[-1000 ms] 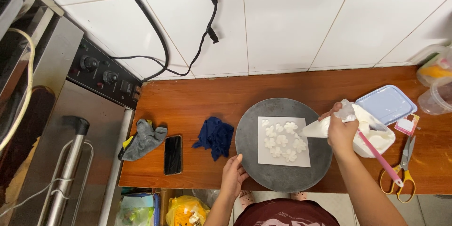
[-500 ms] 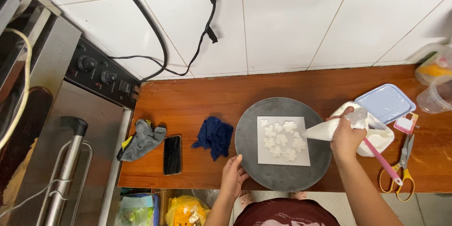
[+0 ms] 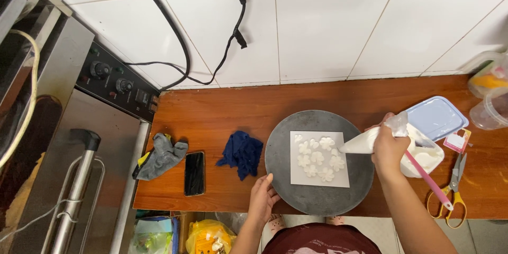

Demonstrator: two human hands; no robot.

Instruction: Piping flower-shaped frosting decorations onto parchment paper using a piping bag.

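Observation:
A round grey turntable (image 3: pixel 286 174) sits at the front of the wooden counter. On it lies a white paper square (image 3: pixel 338 179) covered with several small white piped flowers (image 3: pixel 317 157). My right hand (image 3: pixel 389 148) grips a white piping bag (image 3: pixel 362 141), its tip at the paper's right edge. My left hand (image 3: pixel 263 198) rests with spread fingers on the turntable's front-left rim.
A white tub of icing (image 3: pixel 427 156) with a pink spatula (image 3: pixel 426 176) stands right of the turntable, a pale blue lid (image 3: pixel 435 117) behind it. Yellow-handled scissors (image 3: pixel 454 193) lie further right. A dark blue cloth (image 3: pixel 241 152), black phone (image 3: pixel 194 173) and grey rag (image 3: pixel 161 155) lie left. An oven (image 3: pixel 79 169) stands at far left.
My right hand has swung the piping bag to the right and down, from over the paper to its right edge. The left hand has stayed on the turntable rim.

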